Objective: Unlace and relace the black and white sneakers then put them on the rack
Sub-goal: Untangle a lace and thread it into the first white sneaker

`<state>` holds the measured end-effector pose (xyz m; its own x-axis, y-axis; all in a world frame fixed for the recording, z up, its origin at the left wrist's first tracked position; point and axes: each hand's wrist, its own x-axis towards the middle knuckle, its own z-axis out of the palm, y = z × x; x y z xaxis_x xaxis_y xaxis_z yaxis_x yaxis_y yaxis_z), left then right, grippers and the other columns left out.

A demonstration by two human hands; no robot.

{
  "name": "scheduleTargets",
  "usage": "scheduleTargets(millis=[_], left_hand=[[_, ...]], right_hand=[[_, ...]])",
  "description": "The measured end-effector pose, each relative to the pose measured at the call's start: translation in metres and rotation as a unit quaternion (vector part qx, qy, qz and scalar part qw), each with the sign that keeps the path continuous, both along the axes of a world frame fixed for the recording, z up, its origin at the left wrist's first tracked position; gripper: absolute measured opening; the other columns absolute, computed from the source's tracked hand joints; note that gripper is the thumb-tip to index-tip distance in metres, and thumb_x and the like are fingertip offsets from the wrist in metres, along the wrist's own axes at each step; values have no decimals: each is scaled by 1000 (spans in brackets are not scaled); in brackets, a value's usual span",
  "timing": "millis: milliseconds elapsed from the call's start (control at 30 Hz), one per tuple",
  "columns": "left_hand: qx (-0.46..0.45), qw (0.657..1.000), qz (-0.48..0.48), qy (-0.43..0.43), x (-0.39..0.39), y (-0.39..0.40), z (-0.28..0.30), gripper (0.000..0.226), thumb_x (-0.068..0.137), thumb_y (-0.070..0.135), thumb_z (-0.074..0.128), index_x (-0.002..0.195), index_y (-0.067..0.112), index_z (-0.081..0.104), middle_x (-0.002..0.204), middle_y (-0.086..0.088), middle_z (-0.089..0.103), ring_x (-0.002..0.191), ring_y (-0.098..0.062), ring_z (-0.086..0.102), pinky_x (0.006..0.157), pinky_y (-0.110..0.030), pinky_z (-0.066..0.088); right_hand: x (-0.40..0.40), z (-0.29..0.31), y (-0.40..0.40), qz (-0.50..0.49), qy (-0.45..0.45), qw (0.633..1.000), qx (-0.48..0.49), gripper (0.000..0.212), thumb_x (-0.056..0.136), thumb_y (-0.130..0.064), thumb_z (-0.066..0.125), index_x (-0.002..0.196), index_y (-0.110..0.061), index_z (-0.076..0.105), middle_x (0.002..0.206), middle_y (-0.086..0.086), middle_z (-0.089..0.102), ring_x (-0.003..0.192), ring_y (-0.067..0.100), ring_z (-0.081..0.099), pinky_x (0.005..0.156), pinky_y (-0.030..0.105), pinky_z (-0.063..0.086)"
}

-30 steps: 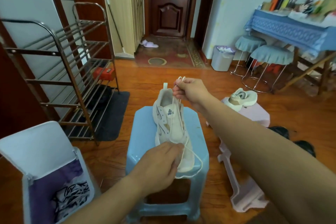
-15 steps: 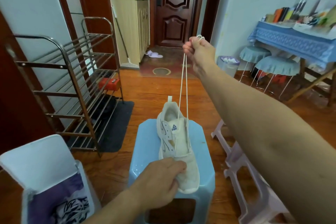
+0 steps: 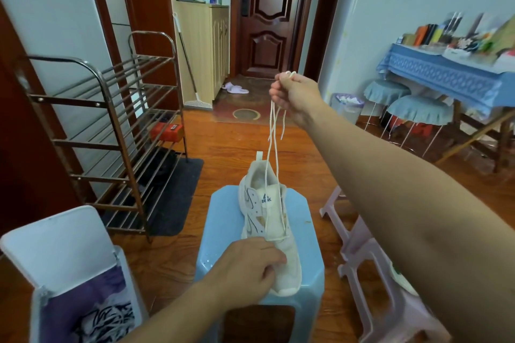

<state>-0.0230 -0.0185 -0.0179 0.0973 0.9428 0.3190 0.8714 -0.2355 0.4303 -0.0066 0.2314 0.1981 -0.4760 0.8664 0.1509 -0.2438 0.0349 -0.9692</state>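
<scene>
Sneaker: a cream-white sneaker [image 3: 267, 220] lies on the blue stool [image 3: 223, 231] at the 6 o'clock part of the view, toe toward the person.
Left hand: the left hand [image 3: 248, 264] presses and grips the sneaker's toe end.
Right hand: the right hand [image 3: 295, 95], raised toward 12 o'clock, pinches the lace [image 3: 271, 145]; both strands run down to the lowest eyelets.
Rack: the metal rack [image 3: 111, 133] stands at 9 o'clock.
Nearby: a pink stool [image 3: 370, 281] at 4 o'clock, an open-lidded bin [image 3: 61, 253] at 7 o'clock.
</scene>
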Motion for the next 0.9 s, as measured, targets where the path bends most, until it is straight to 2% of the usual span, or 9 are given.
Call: scheduleTargets(millis=[100,200,267,367,467,567,633,800,900], left_hand=[[-81,972,82,-206,0,3,18,26,94,25,52,114,37,63,103,19,69,86,-4,65,81,-32,56],[15,925,218,-312,-9,19,50,29,93,23,68,112,40,54,109,13,58,83,-8,62,69,-29,55],[20,921,225,-318,-16,34,77,49,91,29,74,131,39,48,122,10,52,98,-6,58,77,-19,48],[-113,920,172,-334,-16,52,115,66,93,37,73,150,28,41,132,7,55,118,-9,53,87,-23,48],[-163,918,131,-336,-12,59,141,41,97,41,66,135,25,59,121,6,68,105,-9,64,83,-28,52],[-122,915,101,-372,-4,55,178,18,102,31,61,113,19,67,101,-2,74,86,-12,67,80,-34,52],[-89,914,101,-382,0,50,208,19,103,26,58,102,10,68,84,-4,70,76,-16,64,78,-35,51],[-81,897,112,-421,2,31,285,26,99,25,65,112,4,70,71,0,49,62,-13,45,61,-27,41],[-67,946,195,-249,7,21,317,26,100,36,60,104,14,73,75,-2,59,65,-17,55,61,-30,46]], right_hand=[[11,18,-11,26,-57,998,23,20,105,-16,53,106,0,65,77,9,61,62,13,58,60,22,54],[26,32,-29,63,-136,986,72,20,104,-17,53,106,-1,66,72,6,59,58,11,55,56,21,48],[36,39,-42,96,-153,979,93,20,104,-18,54,103,-3,67,71,5,59,56,10,53,57,21,47],[48,50,-61,112,-149,977,107,22,104,-20,53,104,-3,67,70,2,58,55,8,50,56,20,44],[58,70,-72,96,-139,981,100,28,103,-21,55,111,2,68,64,-1,53,51,6,43,53,19,37],[71,95,-78,97,-155,975,125,24,101,-25,60,104,-5,73,60,-7,51,50,5,41,53,19,34],[79,108,-81,104,-170,969,148,22,99,-27,62,99,-8,74,60,-7,51,50,5,42,52,18,36],[85,138,-92,104,-167,967,160,23,96,-27,66,96,-6,76,69,1,54,50,8,39,53,21,33],[86,150,-104,90,-179,967,160,23,97,-27,65,92,-8,76,67,2,53,47,7,38,49,20,33]])
